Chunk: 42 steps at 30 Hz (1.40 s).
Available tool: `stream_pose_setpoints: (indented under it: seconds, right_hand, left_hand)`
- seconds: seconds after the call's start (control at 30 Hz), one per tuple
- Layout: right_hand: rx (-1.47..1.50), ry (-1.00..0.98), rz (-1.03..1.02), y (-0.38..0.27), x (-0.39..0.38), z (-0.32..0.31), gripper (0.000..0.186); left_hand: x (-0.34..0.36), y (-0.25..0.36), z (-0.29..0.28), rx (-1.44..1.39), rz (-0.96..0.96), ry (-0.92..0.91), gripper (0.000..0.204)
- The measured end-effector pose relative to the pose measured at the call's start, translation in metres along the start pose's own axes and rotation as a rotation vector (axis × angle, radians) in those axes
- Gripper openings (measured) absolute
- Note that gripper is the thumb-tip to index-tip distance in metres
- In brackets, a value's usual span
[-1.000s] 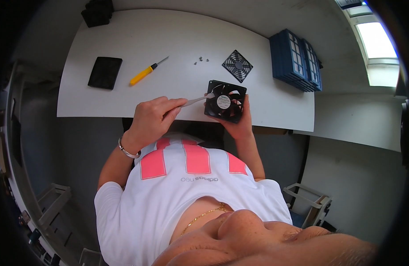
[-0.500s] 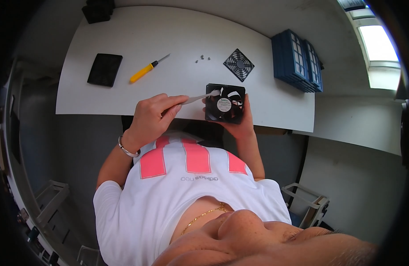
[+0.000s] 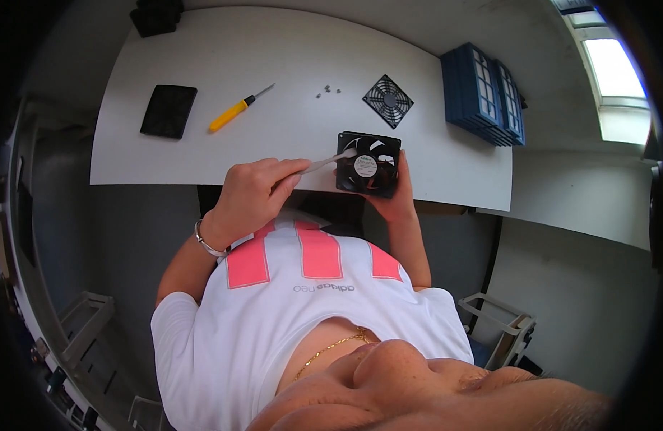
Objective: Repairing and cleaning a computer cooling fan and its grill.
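My left hand (image 3: pixel 256 192) is closed on the thin, pale handle of a small brush (image 3: pixel 318 164) that looks like a toothbrush. Its wider head touches the upper left part of a black cooling fan (image 3: pixel 366 167), by the blades. A round, pale label marks the fan's hub. Gripping the fan's square frame from the right and below is my right hand (image 3: pixel 397 197), whose fingers are partly hidden behind it. The fan is held up over the table's front edge, tilted toward me.
On the white table (image 3: pixel 288 43) lie a black grille (image 3: pixel 388 101), several small screws (image 3: pixel 327 88), a yellow-handled screwdriver (image 3: pixel 231 115) and a black square panel (image 3: pixel 169 111). Blue storage boxes (image 3: pixel 471 90) stand at the right; a black object (image 3: pixel 156 16) sits at the far left corner.
The fan has shifted slightly right and up in the picture and its tilt has changed a little. The left hand and brush moved slightly right, with the brush head still at the blades.
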State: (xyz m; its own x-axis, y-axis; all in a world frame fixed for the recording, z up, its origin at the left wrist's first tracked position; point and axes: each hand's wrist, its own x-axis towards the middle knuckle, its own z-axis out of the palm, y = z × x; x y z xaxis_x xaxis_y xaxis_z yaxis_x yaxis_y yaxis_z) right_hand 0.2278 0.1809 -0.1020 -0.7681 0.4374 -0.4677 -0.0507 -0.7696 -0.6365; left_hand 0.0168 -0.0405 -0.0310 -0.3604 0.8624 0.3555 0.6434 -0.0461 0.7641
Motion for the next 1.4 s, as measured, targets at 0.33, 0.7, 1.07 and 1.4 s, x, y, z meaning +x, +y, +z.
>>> stream_pose_setpoints:
  seconds: [0.33,0.7,1.07,1.4]
  right_hand:
    - [0.024,0.05,-0.029,0.001,-0.006,0.012,0.052]
    - [-0.105,0.044,-0.009,0.01,0.009,0.004,0.085]
    - [-0.051,-0.006,-0.016,0.004,-0.003,0.03,0.059]
    - [0.053,0.022,0.046,0.007,0.002,0.025,0.056]
  left_hand:
    - [0.003,0.002,-0.011,0.059,-0.077,-0.116,0.025]
    - [0.006,0.005,-0.009,0.211,-0.039,-0.04,0.027]
    - [0.009,0.005,-0.002,0.188,-0.049,-0.128,0.025]
    - [0.002,0.028,-0.043,0.185,-0.1,-0.175,0.022]
